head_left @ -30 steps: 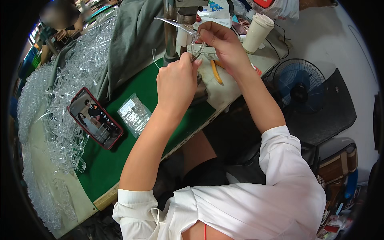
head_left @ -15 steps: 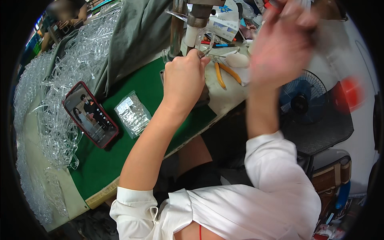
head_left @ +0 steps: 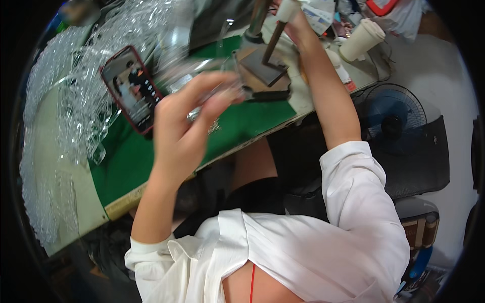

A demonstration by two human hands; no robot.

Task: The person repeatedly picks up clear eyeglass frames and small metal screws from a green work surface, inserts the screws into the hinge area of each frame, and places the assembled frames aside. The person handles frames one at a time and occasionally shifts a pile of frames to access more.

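Observation:
My left hand (head_left: 194, 108) is closed over the green mat, its thumb and fingers pinching a clear plastic eyeglass frame (head_left: 207, 64) that is smeared by motion. It is just left of the metal base plate (head_left: 262, 68) of a small bench press. My right hand (head_left: 298, 28) is at the top, beside the white sleeve (head_left: 289, 10) on the press's rod. Its fingers are mostly hidden behind the press, so what they hold does not show. Beneath my left hand, a small clear packet is largely covered.
Clear plastic frames (head_left: 81, 111) lie heaped along the left side of the table. A phone in a red case (head_left: 129, 88) rests on the green mat (head_left: 118, 177). Right of the press are a white cup (head_left: 361, 40) and clutter. A fan (head_left: 394, 118) stands off the table's right edge.
My left hand has left the press and moved left with the clear frame. My right hand has swung from the upper right in to the press. The whole view has shifted.

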